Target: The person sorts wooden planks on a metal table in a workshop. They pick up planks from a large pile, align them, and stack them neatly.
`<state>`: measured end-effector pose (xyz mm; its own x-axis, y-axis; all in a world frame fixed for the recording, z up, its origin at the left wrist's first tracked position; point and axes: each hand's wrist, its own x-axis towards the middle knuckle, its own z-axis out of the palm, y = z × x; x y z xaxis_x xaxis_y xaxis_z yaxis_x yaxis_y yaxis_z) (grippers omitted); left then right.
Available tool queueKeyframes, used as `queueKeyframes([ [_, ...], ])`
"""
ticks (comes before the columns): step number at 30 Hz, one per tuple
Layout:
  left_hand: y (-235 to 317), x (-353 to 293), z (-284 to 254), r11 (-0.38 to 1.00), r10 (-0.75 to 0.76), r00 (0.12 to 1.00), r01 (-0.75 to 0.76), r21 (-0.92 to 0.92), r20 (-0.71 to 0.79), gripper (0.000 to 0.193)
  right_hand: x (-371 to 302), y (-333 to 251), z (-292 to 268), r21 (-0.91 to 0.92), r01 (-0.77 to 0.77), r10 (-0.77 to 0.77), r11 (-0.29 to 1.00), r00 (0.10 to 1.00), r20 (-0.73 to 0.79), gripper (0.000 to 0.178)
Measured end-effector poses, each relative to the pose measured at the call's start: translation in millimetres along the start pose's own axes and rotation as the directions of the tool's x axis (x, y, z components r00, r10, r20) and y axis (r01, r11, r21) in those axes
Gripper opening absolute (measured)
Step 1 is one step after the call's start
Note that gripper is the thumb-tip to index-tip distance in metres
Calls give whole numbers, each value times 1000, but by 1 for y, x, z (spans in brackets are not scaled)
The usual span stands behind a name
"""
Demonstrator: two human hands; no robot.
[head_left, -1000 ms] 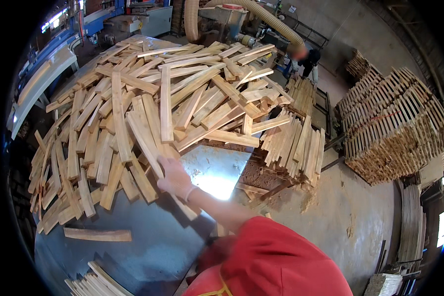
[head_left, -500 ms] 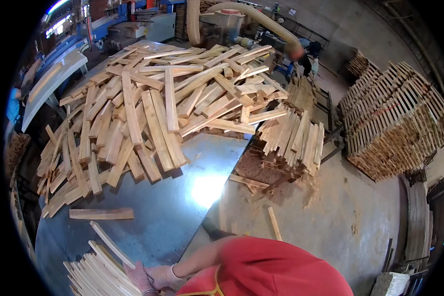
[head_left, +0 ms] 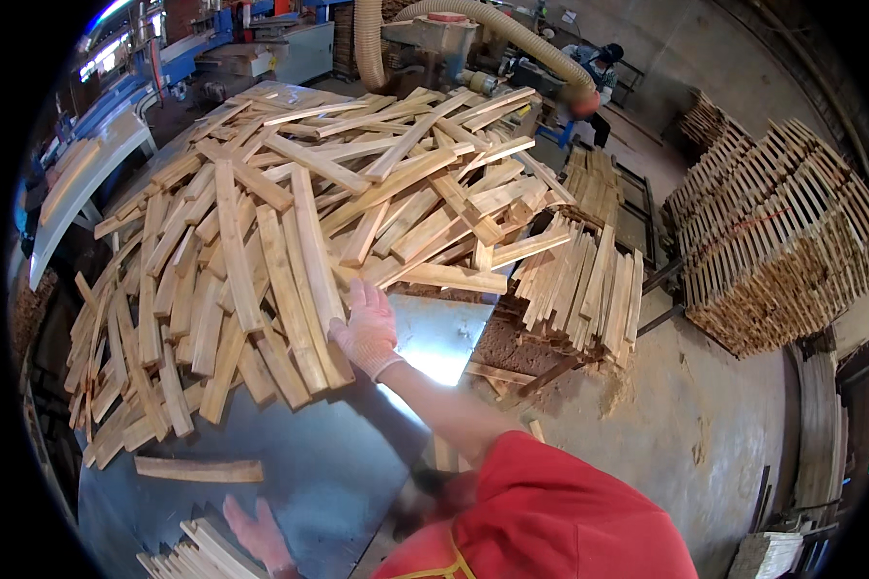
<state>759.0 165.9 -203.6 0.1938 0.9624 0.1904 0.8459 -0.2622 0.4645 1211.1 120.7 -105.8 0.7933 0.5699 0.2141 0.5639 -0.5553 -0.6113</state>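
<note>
A big loose heap of pale wooden slats (head_left: 290, 212) covers the far half of a shiny metal table (head_left: 328, 473). My right hand (head_left: 365, 331), in a light knit glove, reaches out from a red sleeve to the heap's near edge. Its fingers are spread and it touches the end of a long slat (head_left: 311, 253) without closing on it. My left hand (head_left: 257, 531), also gloved, lies flat at the table's near edge beside a neat stack of slats (head_left: 195, 555).
One loose slat (head_left: 199, 470) lies alone on the table at the left. Upright slats (head_left: 581, 282) lean by the table's right side over a sawdust floor. A tall stacked pallet (head_left: 774, 236) stands right. A dust hose (head_left: 492, 21) and another person (head_left: 597, 66) are at the back.
My right hand left the heap, dropped to the neat stack at the near left, and has now come back up to the heap's edge. The view has tilted.
</note>
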Motion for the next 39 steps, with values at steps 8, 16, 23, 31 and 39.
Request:
queueKeyframes([
  [8,180,128,140,464,-245,826,560,-686,508,83,14,-16,65,295,-208,140,932,962,236,93],
  [16,242,110,43,251,-40,799,589,-768,600,64,-3,-30,44,744,-638,67,201,766,639,68],
  [23,116,9,20,717,42,730,454,-529,683,41,-165,-37,-3,546,-700,-223,459,504,834,66],
  [31,59,-79,-64,243,-103,623,772,-588,776,45,-255,-57,22,291,-925,-356,243,193,914,48],
  [39,0,-196,-113,335,-566,682,704,-626,464,47,-360,-109,33,178,-226,-139,958,179,974,67],
])
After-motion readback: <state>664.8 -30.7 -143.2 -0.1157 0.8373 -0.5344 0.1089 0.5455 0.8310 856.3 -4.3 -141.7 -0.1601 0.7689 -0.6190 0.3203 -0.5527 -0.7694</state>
